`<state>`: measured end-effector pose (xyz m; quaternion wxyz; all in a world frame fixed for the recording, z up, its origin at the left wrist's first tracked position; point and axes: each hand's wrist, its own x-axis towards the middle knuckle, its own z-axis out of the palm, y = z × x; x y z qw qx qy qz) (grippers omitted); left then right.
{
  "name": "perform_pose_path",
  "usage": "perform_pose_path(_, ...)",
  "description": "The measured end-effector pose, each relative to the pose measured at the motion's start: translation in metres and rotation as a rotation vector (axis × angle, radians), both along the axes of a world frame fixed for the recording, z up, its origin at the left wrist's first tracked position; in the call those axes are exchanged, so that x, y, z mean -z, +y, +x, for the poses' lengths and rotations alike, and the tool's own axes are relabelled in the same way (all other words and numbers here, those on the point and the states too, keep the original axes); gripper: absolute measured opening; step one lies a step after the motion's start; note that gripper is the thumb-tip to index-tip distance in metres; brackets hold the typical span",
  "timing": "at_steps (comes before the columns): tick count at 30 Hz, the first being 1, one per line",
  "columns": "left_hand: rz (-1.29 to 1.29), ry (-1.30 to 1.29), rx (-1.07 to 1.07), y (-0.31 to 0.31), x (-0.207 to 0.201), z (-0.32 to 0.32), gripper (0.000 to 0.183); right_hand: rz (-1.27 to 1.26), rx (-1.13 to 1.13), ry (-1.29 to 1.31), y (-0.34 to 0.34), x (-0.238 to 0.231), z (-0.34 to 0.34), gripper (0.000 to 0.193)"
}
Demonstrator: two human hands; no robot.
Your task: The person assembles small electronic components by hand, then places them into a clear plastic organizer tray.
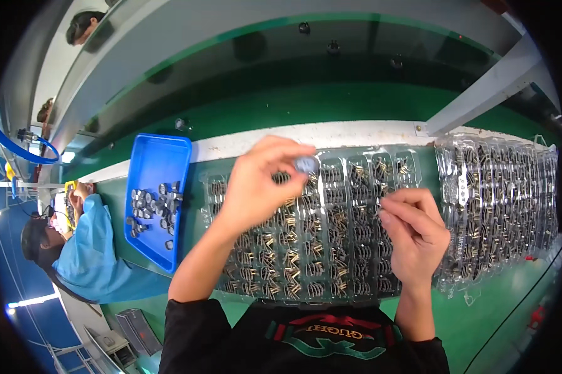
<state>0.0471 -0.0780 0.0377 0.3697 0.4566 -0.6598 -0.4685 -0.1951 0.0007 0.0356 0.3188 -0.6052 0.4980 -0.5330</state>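
Note:
My left hand (259,184) is raised over the far part of a clear plastic tray (346,149). Between its thumb and forefinger sits a small round grey-black part (305,165), slightly blurred. Rows of pockets in the tray hold many small dark curved pieces and brass-coloured pins (291,255). Over the tray's right side, my right hand (415,234) has thumb and forefinger pinched together. Whatever those fingertips hold, if anything, is too small to make out.
Left of the tray, a blue bin (159,143) holds several round dark parts (142,202). Stacked clear trays (499,212) with similar pieces stand at the right. A conveyor belt (243,93) carries scattered small parts beyond a white ledge (356,132). A co-worker in blue (100,249) sits at the left.

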Motion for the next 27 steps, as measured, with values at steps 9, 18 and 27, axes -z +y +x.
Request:
perform_pose_path(9, 0.077, -0.004, 0.063, 0.058, -0.013, -0.027, 0.045, -0.245, -0.022, 0.279, -0.003, -0.012, 0.026, 0.046)
perform_pose_path(18, 0.055, -0.043, 0.094, 0.066, -0.018, -0.025, 0.044, -0.317, -0.043, 0.395, 0.002, -0.018, 0.035, 0.051)
perform_pose_path(27, 0.071, -0.117, 0.104, 0.070, -0.023, -0.027, 0.048, -0.221, -0.022, 0.333, 0.004, -0.014, 0.040, 0.041)
